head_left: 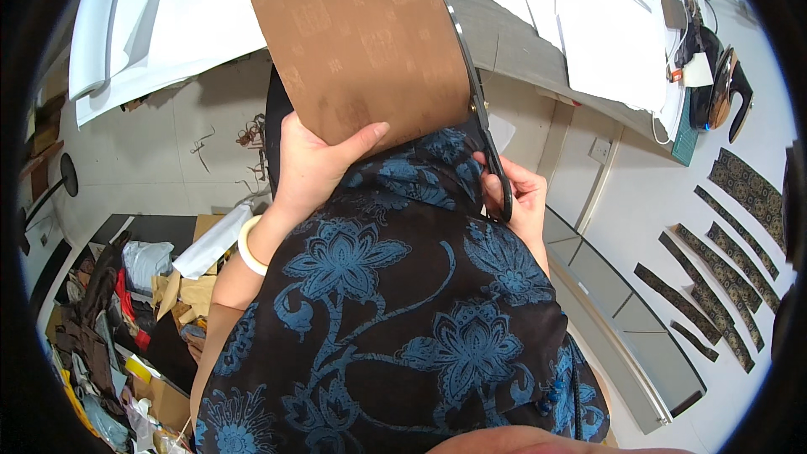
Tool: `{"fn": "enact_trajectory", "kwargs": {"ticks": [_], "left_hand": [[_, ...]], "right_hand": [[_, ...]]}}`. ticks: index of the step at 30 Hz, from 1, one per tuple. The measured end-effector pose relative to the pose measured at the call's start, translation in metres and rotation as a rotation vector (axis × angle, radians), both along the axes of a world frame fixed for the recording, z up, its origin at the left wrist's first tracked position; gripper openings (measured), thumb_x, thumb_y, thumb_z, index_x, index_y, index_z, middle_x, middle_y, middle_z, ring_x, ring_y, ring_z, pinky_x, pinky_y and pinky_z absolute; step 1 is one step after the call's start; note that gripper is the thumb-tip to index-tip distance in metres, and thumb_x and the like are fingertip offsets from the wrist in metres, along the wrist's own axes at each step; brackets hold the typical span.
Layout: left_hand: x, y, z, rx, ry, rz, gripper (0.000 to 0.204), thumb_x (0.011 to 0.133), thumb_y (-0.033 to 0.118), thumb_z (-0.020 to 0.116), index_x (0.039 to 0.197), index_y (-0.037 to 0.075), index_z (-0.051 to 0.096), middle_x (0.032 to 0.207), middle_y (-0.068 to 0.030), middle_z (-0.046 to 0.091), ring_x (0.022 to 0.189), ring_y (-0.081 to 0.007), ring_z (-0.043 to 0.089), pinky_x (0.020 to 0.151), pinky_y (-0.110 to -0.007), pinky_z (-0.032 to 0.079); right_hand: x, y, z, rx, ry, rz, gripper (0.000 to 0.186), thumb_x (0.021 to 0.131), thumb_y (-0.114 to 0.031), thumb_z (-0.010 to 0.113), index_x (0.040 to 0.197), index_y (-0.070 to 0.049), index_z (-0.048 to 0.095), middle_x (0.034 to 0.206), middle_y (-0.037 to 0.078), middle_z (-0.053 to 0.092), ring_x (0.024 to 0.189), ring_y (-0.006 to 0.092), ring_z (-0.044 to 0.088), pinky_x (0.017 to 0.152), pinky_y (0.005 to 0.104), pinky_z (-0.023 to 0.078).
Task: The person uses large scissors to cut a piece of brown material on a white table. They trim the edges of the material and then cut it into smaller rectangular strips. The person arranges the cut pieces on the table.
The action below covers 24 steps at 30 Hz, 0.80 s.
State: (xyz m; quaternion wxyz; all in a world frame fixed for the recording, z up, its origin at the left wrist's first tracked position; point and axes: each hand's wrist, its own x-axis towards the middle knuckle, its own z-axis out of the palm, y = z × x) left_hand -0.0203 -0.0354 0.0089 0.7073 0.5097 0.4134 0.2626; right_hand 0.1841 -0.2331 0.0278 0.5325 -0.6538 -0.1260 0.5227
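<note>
We are in the middle of cutting. Our left hand (pixel 315 160) pinches the brown sheet (pixel 361 34) held up before us. Our right hand (pixel 521 202) is closed around the black scissors (pixel 483 118) at the sheet's right edge. Next, we think, comes a steady snip along that edge.

brown patterned sheet (pixel 361 42): 1 | black-handled scissors (pixel 492 160): 1 | hands: 2, left hand (pixel 315 164) and right hand (pixel 521 202) | white bangle (pixel 250 245): 1 | dark patterned fabric strips (pixel 714 277) on the white worktop (pixel 630 227) at right: about 8 | white paper sheets (pixel 168 17) on the worktop at top: several, exact count unclear
</note>
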Motion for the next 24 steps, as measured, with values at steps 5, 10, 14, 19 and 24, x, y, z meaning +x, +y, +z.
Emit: {"fn": "enact_trajectory", "kwargs": {"ticks": [5, 10, 14, 19, 24], "left_hand": [[-0.004, 0.001, 0.006, -0.133, -0.009, -0.019, 0.024, 0.086, -0.001, 0.080, 0.107, -0.005, 0.069, 0.098, -0.0075, 0.076, 0.087, -0.0125, 0.071, 0.080, -0.027, 0.057], [-0.005, -0.002, 0.004, -0.039, -0.028, -0.035, 0.025, 0.086, 0.000, 0.081, 0.108, -0.004, 0.070, 0.101, -0.0069, 0.076, 0.090, -0.0119, 0.070, 0.083, -0.028, 0.057], [-0.005, -0.003, 0.000, 0.002, -0.056, -0.043, 0.026, 0.087, 0.000, 0.081, 0.110, -0.004, 0.070, 0.103, -0.0065, 0.076, 0.093, -0.0118, 0.069, 0.085, -0.028, 0.056], [-0.006, -0.004, -0.003, -0.017, -0.088, -0.044, 0.027, 0.087, 0.000, 0.080, 0.111, -0.005, 0.069, 0.105, -0.0073, 0.076, 0.095, -0.0125, 0.069, 0.086, -0.028, 0.056], [-0.006, -0.004, -0.005, -0.031, -0.089, -0.061, 0.028, 0.087, 0.001, 0.080, 0.112, -0.005, 0.069, 0.106, -0.0078, 0.075, 0.096, -0.0130, 0.069, 0.087, -0.029, 0.056]], "right_hand": [[0.004, 0.010, 0.002, 0.043, 0.015, 0.014, 0.035, 0.095, -0.008, 0.073, 0.127, 0.005, 0.069, 0.070, -0.007, 0.058, 0.052, -0.0008, 0.043, 0.047, 0.0188, 0.027], [0.006, 0.020, 0.001, 0.074, 0.014, 0.012, 0.036, 0.096, -0.012, 0.074, 0.126, 0.006, 0.069, 0.067, -0.006, 0.056, 0.049, 0.0002, 0.040, 0.045, 0.0199, 0.026], [0.004, 0.027, 0.004, 0.084, 0.006, 0.008, 0.035, 0.096, -0.012, 0.074, 0.126, 0.006, 0.069, 0.066, -0.007, 0.055, 0.049, 0.0001, 0.040, 0.045, 0.0199, 0.025], [0.003, 0.025, 0.003, 0.072, 0.006, 0.000, 0.035, 0.096, -0.011, 0.076, 0.126, 0.005, 0.070, 0.066, -0.008, 0.057, 0.050, -0.0006, 0.041, 0.045, 0.0195, 0.026], [0.002, 0.025, 0.006, 0.050, 0.008, -0.003, 0.034, 0.095, -0.012, 0.077, 0.125, 0.003, 0.071, 0.066, -0.009, 0.059, 0.050, -0.0016, 0.044, 0.045, 0.0186, 0.027]]}}
